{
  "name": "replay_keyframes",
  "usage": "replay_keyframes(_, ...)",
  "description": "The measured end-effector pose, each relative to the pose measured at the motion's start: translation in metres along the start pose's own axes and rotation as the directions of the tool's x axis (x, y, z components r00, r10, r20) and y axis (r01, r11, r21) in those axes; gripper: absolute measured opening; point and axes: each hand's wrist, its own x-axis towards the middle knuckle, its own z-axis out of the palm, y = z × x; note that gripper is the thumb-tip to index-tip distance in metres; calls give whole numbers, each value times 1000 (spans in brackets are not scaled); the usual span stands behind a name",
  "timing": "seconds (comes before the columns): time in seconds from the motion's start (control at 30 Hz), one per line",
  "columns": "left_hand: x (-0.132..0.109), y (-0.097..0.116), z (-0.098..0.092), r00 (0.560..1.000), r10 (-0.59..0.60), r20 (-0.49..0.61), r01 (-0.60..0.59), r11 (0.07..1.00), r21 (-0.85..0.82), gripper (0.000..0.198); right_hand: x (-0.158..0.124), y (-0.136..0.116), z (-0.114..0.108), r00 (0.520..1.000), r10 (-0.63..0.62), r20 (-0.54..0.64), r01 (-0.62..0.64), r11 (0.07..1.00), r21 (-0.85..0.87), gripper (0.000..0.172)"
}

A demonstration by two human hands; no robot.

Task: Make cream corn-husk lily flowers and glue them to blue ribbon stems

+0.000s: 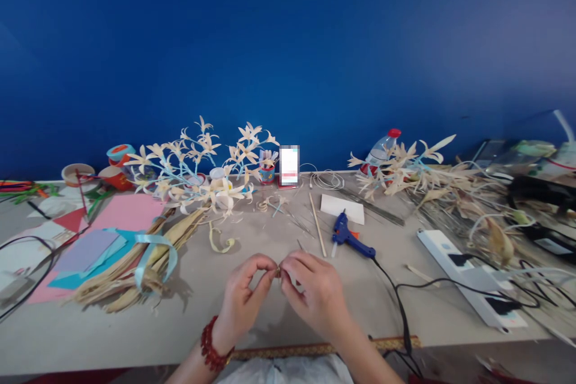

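My left hand (247,294) and my right hand (312,288) meet fingertip to fingertip over the front middle of the table. Each is closed in a pinch. Between the tips shows a tiny yellowish-brown bit (278,273), mostly covered by my fingers, too small to name. A blue glue gun (348,237) lies to the right beyond my right hand, its cord running toward the table edge. Near it rest a thin wooden stick (317,225) and a folded white paper (342,209). A curled pale strip (220,240) lies beyond my left hand.
Dried husks (130,267) tied with light-blue ribbon and coloured paper (130,213) lie left. Pale flowers on blue stems (198,150) stand at the back, beside a phone (289,165). A white power strip (463,279) with cables and more flowers (407,165) are right.
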Motion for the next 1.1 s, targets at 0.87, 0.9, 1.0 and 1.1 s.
replay_keyframes(0.87, 2, 9, 3, 985, -158, 72, 167, 976, -141, 17, -1, 1, 2, 997, -57, 54, 60, 996, -59, 10)
replay_keyframes(0.9, 3, 8, 4, 981, -174, 85, 187, 966, -179, 17, -2, 2, 2, 996, -56, 63, 59, 997, -55, 10)
replay_keyframes(1.0, 4, 8, 5, 974, -204, 95, 222, 943, -250, 17, -2, 3, 1, 994, -61, 88, 65, 997, -48, 10)
replay_keyframes(1.1, 4, 8, 5, 973, -214, 81, 228, 943, -242, 17, -2, 3, 1, 994, -57, 89, 61, 997, -39, 10)
